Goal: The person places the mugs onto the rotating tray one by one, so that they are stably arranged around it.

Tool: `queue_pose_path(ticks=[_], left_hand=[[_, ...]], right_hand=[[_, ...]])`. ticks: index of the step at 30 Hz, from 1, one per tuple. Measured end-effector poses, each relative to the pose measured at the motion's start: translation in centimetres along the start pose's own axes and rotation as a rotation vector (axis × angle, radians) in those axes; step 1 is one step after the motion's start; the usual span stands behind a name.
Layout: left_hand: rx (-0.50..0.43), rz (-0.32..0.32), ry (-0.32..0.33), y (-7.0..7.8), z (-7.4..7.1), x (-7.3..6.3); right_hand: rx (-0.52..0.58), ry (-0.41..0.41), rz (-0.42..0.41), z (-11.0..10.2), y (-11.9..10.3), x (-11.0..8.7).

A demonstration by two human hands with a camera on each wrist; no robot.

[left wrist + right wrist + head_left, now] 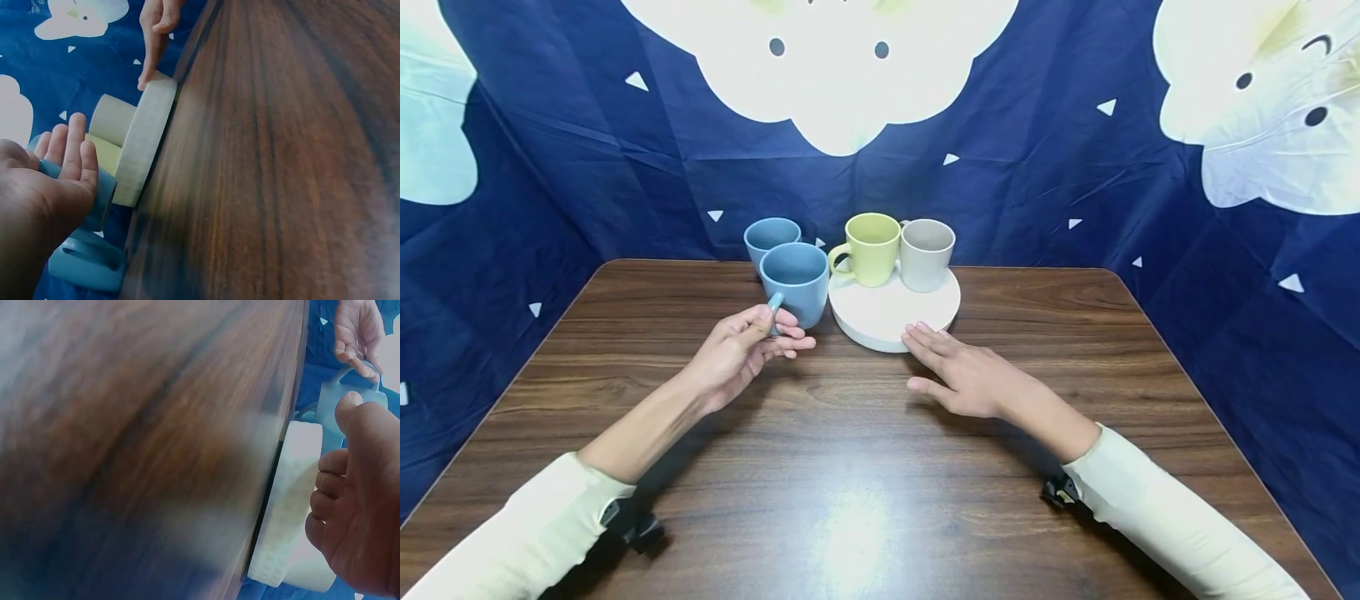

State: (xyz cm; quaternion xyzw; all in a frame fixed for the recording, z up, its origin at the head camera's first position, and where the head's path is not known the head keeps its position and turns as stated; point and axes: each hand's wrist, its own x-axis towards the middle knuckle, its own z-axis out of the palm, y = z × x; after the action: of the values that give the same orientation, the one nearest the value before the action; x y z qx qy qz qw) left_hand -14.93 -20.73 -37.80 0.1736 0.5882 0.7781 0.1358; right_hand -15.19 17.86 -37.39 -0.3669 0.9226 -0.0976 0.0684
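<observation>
My left hand (730,354) pinches the handle of a blue mug (800,287) between thumb and fingers, the other fingers extended beneath it. The mug is upright and, in the left wrist view, looks raised off the table. Behind it stands a second blue mug (771,236), partly hidden. To the right, a thick white round board (880,321) bears a yellow-green mug (872,250) and a light grey mug (927,254) at its back. My right hand (973,379) lies palm down with fingers straight, the fingertips touching the board's front right rim.
Everything stands on a dark brown wooden table (820,417). A blue cloth (1037,183) with white cloud shapes hangs behind the table and along its sides, close to the far mugs.
</observation>
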Motion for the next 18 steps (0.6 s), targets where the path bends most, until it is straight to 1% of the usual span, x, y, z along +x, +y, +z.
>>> queue_pose_path(ticks=[4,7,12,18], left_hand=[[0.006,0.009,0.005,0.2,0.2,0.4],[0.018,0.002,0.026,0.2,0.4,0.9],[0.006,-0.006,0.055,0.3,0.6,1.5],[0.003,-0.006,0.054,0.4,0.7,2.0]], right_hand=[[-0.003,0.007,-0.008,-0.2,-0.1,0.0],[-0.008,0.024,0.0,-0.4,0.1,-0.1],[-0.016,0.043,0.028,-0.7,0.9,-0.3],[-0.02,0.055,0.04,-0.9,2.0,-0.5]])
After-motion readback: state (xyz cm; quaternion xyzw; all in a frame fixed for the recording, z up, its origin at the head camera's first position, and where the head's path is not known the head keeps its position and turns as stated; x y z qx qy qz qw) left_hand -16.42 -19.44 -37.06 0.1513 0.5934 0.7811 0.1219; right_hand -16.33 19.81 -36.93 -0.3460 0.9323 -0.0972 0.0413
